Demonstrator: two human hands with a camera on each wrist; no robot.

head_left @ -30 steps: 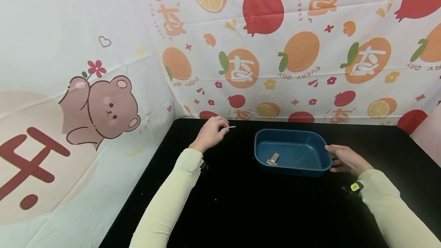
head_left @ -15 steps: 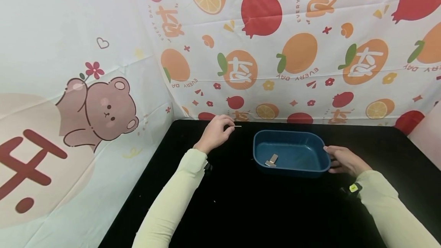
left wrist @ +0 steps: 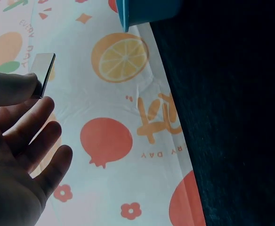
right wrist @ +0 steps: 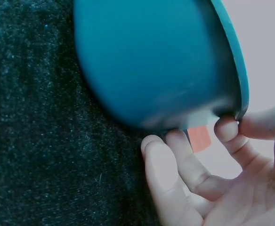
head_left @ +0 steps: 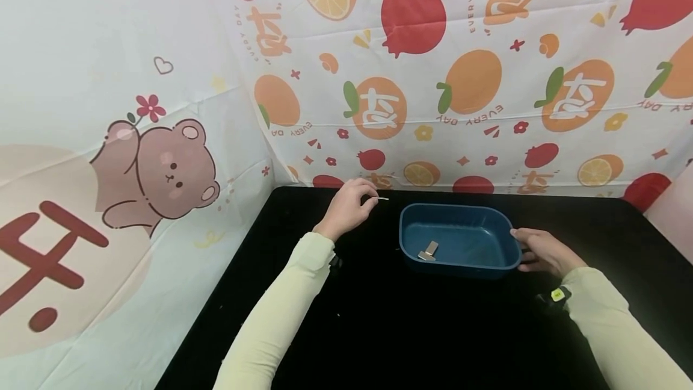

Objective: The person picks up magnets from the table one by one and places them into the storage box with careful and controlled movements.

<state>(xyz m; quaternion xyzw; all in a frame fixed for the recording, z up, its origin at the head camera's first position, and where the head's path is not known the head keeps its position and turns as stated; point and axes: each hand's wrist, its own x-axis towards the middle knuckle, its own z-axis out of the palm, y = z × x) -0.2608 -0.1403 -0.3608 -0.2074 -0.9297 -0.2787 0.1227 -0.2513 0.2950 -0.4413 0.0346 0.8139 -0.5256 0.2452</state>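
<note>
In the head view my left hand (head_left: 348, 210) is above the table's far side, left of a blue plastic bin (head_left: 460, 268). It pinches a small, thin rectangular piece (left wrist: 43, 73) between thumb and index finger; the left wrist view shows its pale flat face and dark edge, with the other fingers spread loosely. My right hand (head_left: 547, 251) grips the right end of the bin, thumb at the rim and fingertips (right wrist: 161, 162) against the outer wall below. Two similar pale metallic pieces (head_left: 431, 249) lie in the bin's front left corner, one partly over the other.
The bin stands on a black table (head_left: 411, 330) with a fuzzy cloth-like surface. A white cloth printed with fruit (head_left: 428, 77) hangs behind the table's far edge. Another cloth with a bear print (head_left: 173, 167) hangs along the left side.
My left hand has moved right, closer to the bin, still pinching the thin piece. The right hand and bin have stayed in place, as have the pieces inside.
</note>
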